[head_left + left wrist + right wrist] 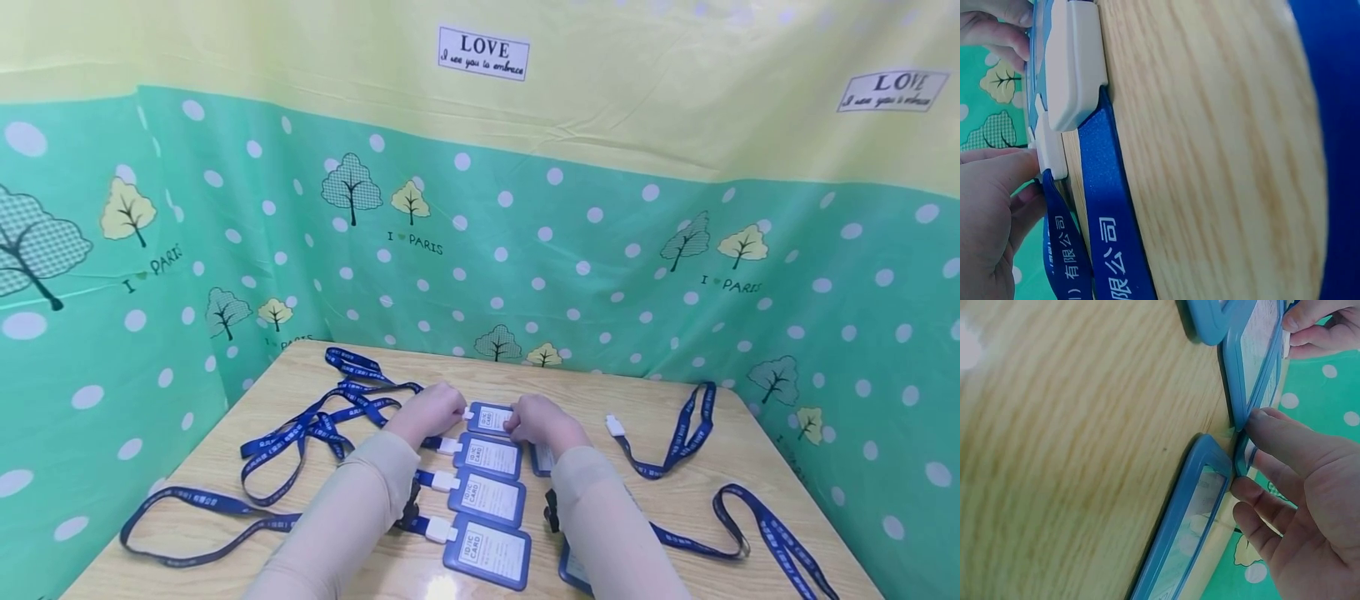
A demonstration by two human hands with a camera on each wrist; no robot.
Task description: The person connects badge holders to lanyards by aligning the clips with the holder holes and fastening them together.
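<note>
Polka-dot curtain (450, 192) behind a wood-grain table (645, 400), with blue lanyards (195, 498) trailing around. Farthest badge holder (492, 419) in the column sits between both hands: left hand (431, 410) pinches its white clip (468, 413), right hand (546, 423) pinches the opposite end, fingers bent, though overlap hides how firmly. Probably light, stiff, slickish plastic; grab the rim or clip. Nearest holder (526, 558) has a printed card (491, 550) inside.

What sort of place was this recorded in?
Probably a makeshift indoor tabletop booth: printed fabric curtains hang around a wood-grain table laid with blue card holders and lanyards.
</note>
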